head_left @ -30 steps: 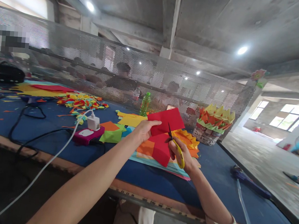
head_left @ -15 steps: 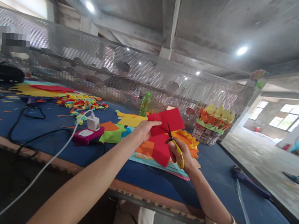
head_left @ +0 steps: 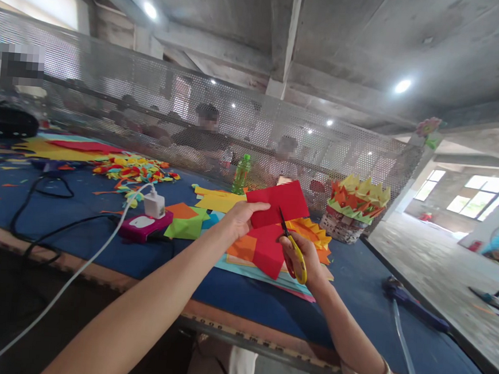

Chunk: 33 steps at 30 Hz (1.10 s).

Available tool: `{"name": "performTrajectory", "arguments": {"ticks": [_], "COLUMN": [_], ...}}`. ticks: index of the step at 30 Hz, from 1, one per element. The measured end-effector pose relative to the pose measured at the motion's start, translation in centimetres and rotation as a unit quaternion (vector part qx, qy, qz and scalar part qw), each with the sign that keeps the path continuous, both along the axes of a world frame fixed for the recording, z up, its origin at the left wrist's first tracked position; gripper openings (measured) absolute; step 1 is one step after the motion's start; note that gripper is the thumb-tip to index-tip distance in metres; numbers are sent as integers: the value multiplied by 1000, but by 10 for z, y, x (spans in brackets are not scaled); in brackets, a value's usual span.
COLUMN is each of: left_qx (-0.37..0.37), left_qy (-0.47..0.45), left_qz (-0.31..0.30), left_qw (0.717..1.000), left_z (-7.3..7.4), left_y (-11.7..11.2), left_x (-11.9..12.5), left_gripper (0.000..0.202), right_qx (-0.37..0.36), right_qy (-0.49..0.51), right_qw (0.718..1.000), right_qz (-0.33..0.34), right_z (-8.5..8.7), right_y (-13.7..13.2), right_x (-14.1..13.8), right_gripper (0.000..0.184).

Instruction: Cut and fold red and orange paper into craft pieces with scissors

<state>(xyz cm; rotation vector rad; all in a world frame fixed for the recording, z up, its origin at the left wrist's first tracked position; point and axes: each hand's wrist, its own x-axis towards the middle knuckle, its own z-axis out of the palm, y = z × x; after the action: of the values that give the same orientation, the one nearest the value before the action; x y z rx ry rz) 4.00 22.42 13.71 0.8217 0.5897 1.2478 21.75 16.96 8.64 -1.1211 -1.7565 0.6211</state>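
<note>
My left hand point(head_left: 240, 218) pinches a red sheet of paper point(head_left: 276, 203) by its left edge and holds it up above the blue table point(head_left: 77, 237). My right hand point(head_left: 302, 254) grips yellow-handled scissors point(head_left: 292, 248), whose dark blades are partway into the red sheet from below. The lower flap of the red paper hangs down in front of a stack of coloured sheets point(head_left: 269, 269) lying on the table.
A pink phone point(head_left: 145, 225) with a white charger point(head_left: 153, 203) and cables lies to the left. A basket of folded paper pieces point(head_left: 353, 209), a green bottle point(head_left: 242, 175) and paper scraps point(head_left: 134, 169) stand near a perforated metal screen point(head_left: 194, 119). People sit behind it.
The scissors have crept slightly up and left along the cut in the red sheet. Both hands otherwise hold the same place.
</note>
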Motion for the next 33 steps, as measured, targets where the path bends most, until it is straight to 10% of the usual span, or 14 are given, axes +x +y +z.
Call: {"name": "performTrajectory", "arguments": {"ticks": [33], "left_qx": [19], "left_qy": [-7], "left_qz": [-35], "left_qw": [999], "left_z": [-2], "left_y": [-2], "left_x": [3], "left_gripper": [15], "right_qx": [76], "right_qy": [-124], "right_qw": [987], "right_qz": [-74], "right_z": [9], "right_y": [-10], "right_x": [-2], "right_gripper": [43]}}
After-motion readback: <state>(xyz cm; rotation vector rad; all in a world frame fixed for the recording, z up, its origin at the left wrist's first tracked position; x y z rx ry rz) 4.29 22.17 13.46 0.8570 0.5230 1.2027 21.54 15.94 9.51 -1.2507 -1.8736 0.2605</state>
